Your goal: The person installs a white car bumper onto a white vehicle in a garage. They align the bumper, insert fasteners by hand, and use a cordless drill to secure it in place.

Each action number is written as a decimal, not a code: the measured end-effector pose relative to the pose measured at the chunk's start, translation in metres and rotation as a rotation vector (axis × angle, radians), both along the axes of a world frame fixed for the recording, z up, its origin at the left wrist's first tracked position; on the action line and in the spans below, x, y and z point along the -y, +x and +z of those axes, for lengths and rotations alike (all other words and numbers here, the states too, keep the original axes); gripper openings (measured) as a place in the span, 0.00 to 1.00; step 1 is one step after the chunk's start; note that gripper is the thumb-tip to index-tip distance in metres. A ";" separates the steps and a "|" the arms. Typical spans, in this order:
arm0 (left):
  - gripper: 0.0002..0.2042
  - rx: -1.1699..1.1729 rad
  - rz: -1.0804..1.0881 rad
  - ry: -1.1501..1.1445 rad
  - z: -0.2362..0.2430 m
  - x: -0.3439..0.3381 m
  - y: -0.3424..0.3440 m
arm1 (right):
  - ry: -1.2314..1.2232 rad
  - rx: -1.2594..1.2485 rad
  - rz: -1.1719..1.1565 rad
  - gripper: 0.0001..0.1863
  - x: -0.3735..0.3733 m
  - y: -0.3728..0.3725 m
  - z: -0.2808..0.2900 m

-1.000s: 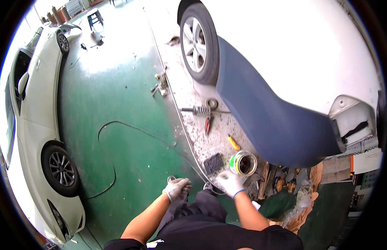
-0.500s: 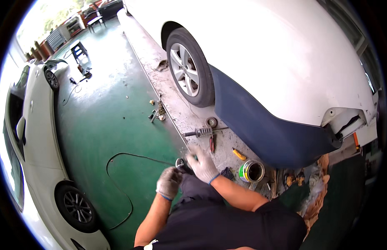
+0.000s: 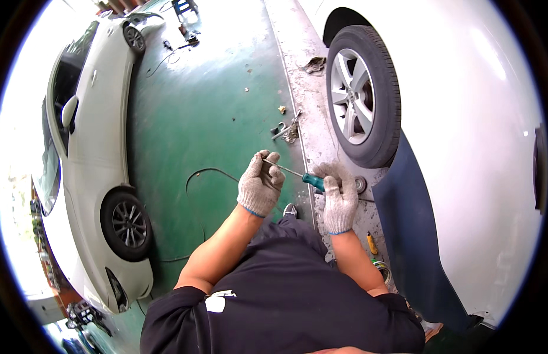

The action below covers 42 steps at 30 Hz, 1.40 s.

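So, from my remote seat, a glossy green floor runs down the middle, near to far. A white car takes up the right side, with a dark blue lower panel behind its wheel. Another white car sits over on the left. A dark hose loops across the floor between that one and my wearer.

Down to the hands, then, both in knit work gloves, up in front of the black shirt. The left hand has its fingers curled in, pinching the thin metal shaft near the tip. The right hand is wrapped around the butt end of the teal handle, fingers partly bent. So the screwdriver is held between them, slanting down to the right, well clear of the floor. Smallest thing I'll mention: a yellow utility knife, lying just beside the right forearm.
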State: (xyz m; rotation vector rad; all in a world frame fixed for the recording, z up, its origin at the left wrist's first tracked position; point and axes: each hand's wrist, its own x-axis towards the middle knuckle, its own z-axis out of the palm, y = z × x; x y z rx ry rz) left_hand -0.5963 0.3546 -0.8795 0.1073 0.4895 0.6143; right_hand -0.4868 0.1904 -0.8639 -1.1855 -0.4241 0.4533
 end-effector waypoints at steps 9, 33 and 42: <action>0.11 0.209 -0.329 -0.075 -0.011 -0.049 0.110 | -0.355 0.161 -0.265 0.11 -0.015 0.056 0.012; 0.14 0.216 -0.865 -0.151 -0.031 -0.124 0.264 | -0.831 0.190 -0.736 0.14 -0.140 0.078 0.047; 0.13 0.175 -1.141 0.355 -0.025 -0.053 0.246 | -0.256 -0.595 -0.612 0.24 -0.072 0.050 -0.050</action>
